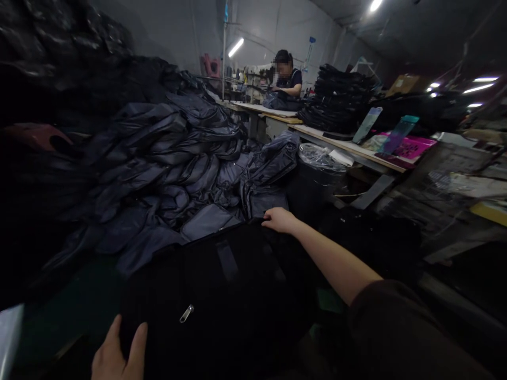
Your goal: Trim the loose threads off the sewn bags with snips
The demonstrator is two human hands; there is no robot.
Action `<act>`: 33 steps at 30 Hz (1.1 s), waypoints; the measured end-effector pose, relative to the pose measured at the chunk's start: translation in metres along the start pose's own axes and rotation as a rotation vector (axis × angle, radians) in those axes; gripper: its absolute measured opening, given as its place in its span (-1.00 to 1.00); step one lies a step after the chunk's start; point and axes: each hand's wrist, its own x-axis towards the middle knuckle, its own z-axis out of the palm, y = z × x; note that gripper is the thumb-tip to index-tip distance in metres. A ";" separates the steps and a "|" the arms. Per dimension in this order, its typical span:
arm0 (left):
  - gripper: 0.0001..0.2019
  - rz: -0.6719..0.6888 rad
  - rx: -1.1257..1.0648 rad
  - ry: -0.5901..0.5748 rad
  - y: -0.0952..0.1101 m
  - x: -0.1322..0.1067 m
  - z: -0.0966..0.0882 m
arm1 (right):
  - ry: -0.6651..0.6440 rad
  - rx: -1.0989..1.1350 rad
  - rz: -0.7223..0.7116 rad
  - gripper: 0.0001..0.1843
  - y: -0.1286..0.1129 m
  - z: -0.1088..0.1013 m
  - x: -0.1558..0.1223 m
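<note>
A black fabric bag (245, 295) lies spread in front of me, with a silver zipper pull (187, 313) showing on its dark surface. At its far edge, my right hand (279, 219) pinches the fabric between thumb and fingers. My left hand (121, 353) is by the near left edge of the bag, thumb and finger spread apart. Whether those fingers touch the fabric is hard to tell in the dark. Just beyond the bag rises a heap of dark grey-blue bags (190, 158).
A clear plastic liner (322, 158) covers a dark bin right of the heap. Behind it, a worktable (356, 145) bears stacked black pieces (336, 97) and a pink basket (412, 148). Another person (291, 79) works at the far table. A red stool (37, 136) stands left.
</note>
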 end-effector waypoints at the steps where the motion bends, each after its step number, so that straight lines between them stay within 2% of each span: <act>1: -0.23 0.014 -0.002 0.000 0.001 0.000 -0.001 | -0.052 0.010 0.016 -0.80 -0.004 -0.004 0.010; 3: -0.23 0.018 0.001 -0.001 0.001 0.000 -0.001 | -0.135 0.063 0.029 -0.73 -0.015 -0.009 0.026; 5: -0.22 0.006 0.002 -0.005 0.002 0.000 -0.002 | -0.145 0.153 0.013 -0.66 -0.028 -0.012 0.038; 9: -0.21 -0.002 -0.011 -0.011 0.007 0.000 -0.003 | 0.056 0.329 -0.025 -0.54 -0.042 -0.015 0.051; 12: -0.21 -0.002 -0.014 -0.015 0.007 0.001 -0.003 | 0.189 0.346 0.020 -0.56 -0.031 -0.015 0.036; 14: -0.22 -0.006 -0.010 -0.019 0.003 0.002 -0.003 | 0.185 0.312 0.062 -0.62 -0.019 -0.008 0.007; 17: -0.23 0.006 -0.003 -0.013 -0.002 0.005 -0.001 | 0.091 0.256 0.099 -0.70 -0.007 0.010 -0.060; 19: -0.24 0.014 0.004 -0.008 -0.002 0.006 0.000 | 0.024 0.248 0.116 -0.57 -0.007 0.023 -0.112; 21: -0.23 -0.006 0.015 -0.013 0.001 0.005 0.000 | -0.112 0.264 0.163 -0.33 -0.011 0.034 -0.160; 23: -0.21 -0.018 0.025 -0.029 0.005 0.002 -0.001 | -0.219 0.311 0.239 -0.26 -0.011 0.039 -0.203; 26: -0.19 0.001 0.046 -0.036 0.010 -0.004 -0.003 | -0.286 0.382 0.356 -0.62 0.007 0.041 -0.254; 28: -0.19 0.023 0.062 -0.027 0.011 -0.008 -0.004 | -0.218 0.434 0.430 -0.79 0.031 0.043 -0.284; 31: -0.19 0.058 0.080 0.000 0.008 -0.014 -0.003 | 0.009 0.691 0.642 -0.71 0.075 0.054 -0.319; 33: -0.20 0.081 0.081 0.006 0.006 -0.018 -0.003 | 0.156 0.821 0.765 -0.65 0.100 0.065 -0.330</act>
